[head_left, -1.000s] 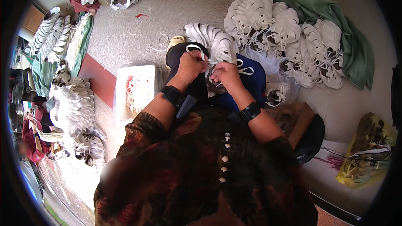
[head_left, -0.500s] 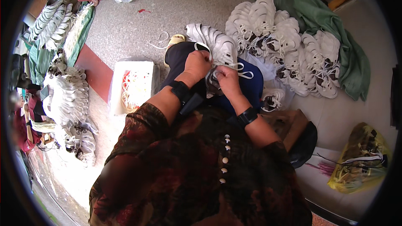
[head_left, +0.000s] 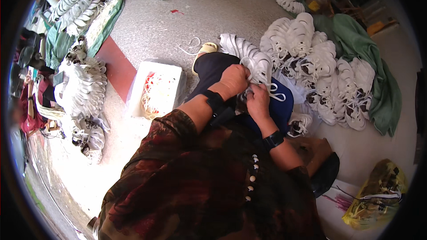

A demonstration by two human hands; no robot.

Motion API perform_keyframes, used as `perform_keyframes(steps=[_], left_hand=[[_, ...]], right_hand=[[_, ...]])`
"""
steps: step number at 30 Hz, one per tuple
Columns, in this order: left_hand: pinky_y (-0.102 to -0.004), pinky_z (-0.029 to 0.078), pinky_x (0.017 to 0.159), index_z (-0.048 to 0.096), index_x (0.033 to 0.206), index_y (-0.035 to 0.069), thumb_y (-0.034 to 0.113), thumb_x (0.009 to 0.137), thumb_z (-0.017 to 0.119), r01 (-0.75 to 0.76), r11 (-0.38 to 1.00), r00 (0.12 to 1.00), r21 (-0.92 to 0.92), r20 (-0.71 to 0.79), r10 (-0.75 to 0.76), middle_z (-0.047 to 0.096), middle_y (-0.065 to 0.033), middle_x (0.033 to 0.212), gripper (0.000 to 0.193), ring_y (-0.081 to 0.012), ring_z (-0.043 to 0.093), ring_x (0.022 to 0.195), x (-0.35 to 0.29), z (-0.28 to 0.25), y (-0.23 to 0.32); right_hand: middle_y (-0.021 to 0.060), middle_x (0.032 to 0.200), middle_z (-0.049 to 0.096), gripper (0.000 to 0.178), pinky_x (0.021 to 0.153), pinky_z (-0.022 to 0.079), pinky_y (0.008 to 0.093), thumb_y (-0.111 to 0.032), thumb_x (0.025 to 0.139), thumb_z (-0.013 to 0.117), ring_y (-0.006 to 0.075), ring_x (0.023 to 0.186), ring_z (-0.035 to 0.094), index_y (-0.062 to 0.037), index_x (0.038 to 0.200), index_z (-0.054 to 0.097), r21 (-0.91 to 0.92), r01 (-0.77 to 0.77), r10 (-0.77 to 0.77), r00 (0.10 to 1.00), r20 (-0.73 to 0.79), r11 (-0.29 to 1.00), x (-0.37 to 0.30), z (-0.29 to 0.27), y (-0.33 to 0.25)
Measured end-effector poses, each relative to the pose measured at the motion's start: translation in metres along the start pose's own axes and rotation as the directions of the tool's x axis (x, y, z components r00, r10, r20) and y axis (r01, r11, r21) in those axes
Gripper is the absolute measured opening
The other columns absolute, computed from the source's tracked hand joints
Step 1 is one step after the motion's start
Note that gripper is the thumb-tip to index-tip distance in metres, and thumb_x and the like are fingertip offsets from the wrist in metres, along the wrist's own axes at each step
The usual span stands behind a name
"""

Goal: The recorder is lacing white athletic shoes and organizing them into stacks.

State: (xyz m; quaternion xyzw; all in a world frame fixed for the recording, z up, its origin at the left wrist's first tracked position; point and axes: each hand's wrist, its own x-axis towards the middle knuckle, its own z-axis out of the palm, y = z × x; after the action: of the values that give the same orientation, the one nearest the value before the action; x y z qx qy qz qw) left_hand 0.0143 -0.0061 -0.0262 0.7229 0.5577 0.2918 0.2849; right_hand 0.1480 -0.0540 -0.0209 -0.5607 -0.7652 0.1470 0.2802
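A curved stack of white shoe uppers (head_left: 242, 50) rests over my lap, on dark trousers and blue cloth (head_left: 284, 100). At the near end of the stack, both hands work close together on one upper (head_left: 260, 70). My left hand (head_left: 234, 80) is closed, its fingertips pinching a white shoelace at the upper's left side. My right hand (head_left: 258, 101) is closed as well, thumb and fingers gripping the upper's near edge. White lace loops (head_left: 279, 93) stick out to the right of that hand. The exact fingertip contact is partly hidden.
Left of my leg stands a white box (head_left: 171, 73) holding laces. A big heap of white uppers (head_left: 307, 53) lies right, beside green cloth (head_left: 378, 93). More uppers (head_left: 80, 91) are piled at left. A yellow bag (head_left: 376, 195) sits lower right.
The whole view has shifted, so everything appears further right and lower. The lace loop that stood beside my left hand shows less now. Both hands stay close together at the upper.
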Motion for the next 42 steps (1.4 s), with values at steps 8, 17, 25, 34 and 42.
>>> perform_keyframes(steps=[8, 17, 25, 34, 42], left_hand=[[-0.0400, 0.049, 0.058, 0.058, 0.073, 0.007, 0.013, 0.061, 0.063, -0.190, 0.962, 0.981, 0.196, 0.002, 0.194, 0.060, -0.0152, 0.065, 0.014, -0.0328, 0.061, 0.066, -0.032, -0.007, 0.024], [-0.0419, 0.049, 0.062, 0.060, 0.085, 0.004, 0.010, 0.062, 0.060, -0.054, 0.997, 0.994, 0.057, -0.090, 0.059, 0.060, -0.0183, 0.067, 0.024, -0.0356, 0.061, 0.068, -0.030, -0.001, 0.009], [-0.0360, 0.051, 0.065, 0.053, 0.107, 0.005, 0.005, 0.063, 0.059, 0.020, 0.994, 0.997, -0.106, -0.068, -0.027, 0.064, -0.0108, 0.074, 0.045, -0.0289, 0.063, 0.072, -0.028, -0.010, 0.010], [-0.0249, 0.046, 0.073, 0.054, 0.106, 0.001, -0.011, 0.068, 0.049, 0.150, 0.498, 0.987, -0.854, 0.096, -0.132, 0.057, -0.0037, 0.100, 0.040, -0.0146, 0.056, 0.082, -0.020, 0.021, -0.011], [-0.0201, 0.044, 0.065, 0.057, 0.099, 0.005, -0.002, 0.077, 0.051, 0.205, 0.284, 0.951, -0.937, 0.123, -0.282, 0.060, -0.0004, 0.092, 0.024, -0.0092, 0.058, 0.079, -0.031, -0.021, -0.028]], right_hand=[[0.0131, 0.073, 0.050, 0.014, 0.065, 0.043, 0.0410, -0.004, 0.061, 0.063, 0.0336, 0.072, 0.053, -0.0023, 0.072, 0.054, -0.066, 0.126, -0.131, 0.988, -0.082, 0.990, 0.003, 0.007, 0.011], [0.0157, 0.073, 0.053, 0.010, 0.063, 0.043, 0.0440, -0.003, 0.063, 0.061, 0.0361, 0.072, 0.054, -0.0019, 0.070, 0.054, -0.197, 0.208, -0.176, 0.970, 0.168, 0.958, 0.001, -0.017, 0.000], [0.0149, 0.077, 0.049, 0.011, 0.060, 0.044, 0.0398, -0.001, 0.067, 0.059, 0.0337, 0.071, 0.053, -0.0024, 0.076, 0.052, -0.011, 0.282, -0.265, 0.911, 0.316, 0.959, -0.036, -0.031, 0.001], [0.0146, 0.077, 0.046, 0.019, 0.058, 0.044, 0.0402, -0.003, 0.061, 0.061, 0.0307, 0.070, 0.051, -0.0027, 0.075, 0.050, -0.304, 0.472, -0.404, 0.876, 0.263, 0.827, -0.041, -0.005, 0.020], [0.0050, 0.090, 0.059, 0.026, 0.078, 0.044, 0.0251, 0.010, 0.069, 0.057, 0.0123, 0.082, 0.056, -0.0024, 0.091, 0.051, 0.855, -0.157, 0.251, 0.967, 0.032, 0.495, -0.026, -0.087, 0.030]])
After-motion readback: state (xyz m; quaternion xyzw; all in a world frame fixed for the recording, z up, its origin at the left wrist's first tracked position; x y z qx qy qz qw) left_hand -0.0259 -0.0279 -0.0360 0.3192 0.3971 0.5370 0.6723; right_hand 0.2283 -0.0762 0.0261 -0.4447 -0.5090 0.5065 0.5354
